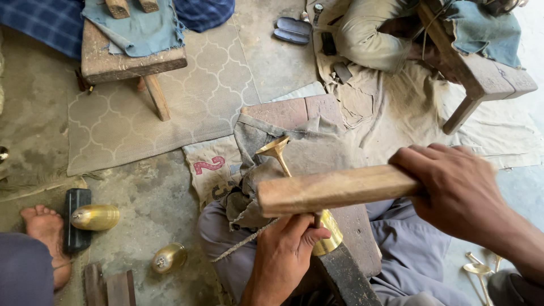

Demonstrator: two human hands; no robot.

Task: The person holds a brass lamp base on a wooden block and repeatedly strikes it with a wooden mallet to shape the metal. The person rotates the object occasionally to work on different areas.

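Left hand [283, 255] clamps around the brass goblet [300, 198], pinning it tilted on the cloth-padded block [317, 141] so it can't roll. Right hand [453, 192] has its fist closed on a wooden bat [334, 190], held level just above the stem.

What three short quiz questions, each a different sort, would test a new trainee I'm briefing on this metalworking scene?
1. True or false: the right hand grips a flat wooden beating block.
2. Which hand holds the golden brass goblet-shaped piece: A left, B right?
3. Fill in: two rounded brass shells lie on the ____ at the left.

Key: 1 true. 2 A, the left hand holds it near its lower bulb. 3 floor.
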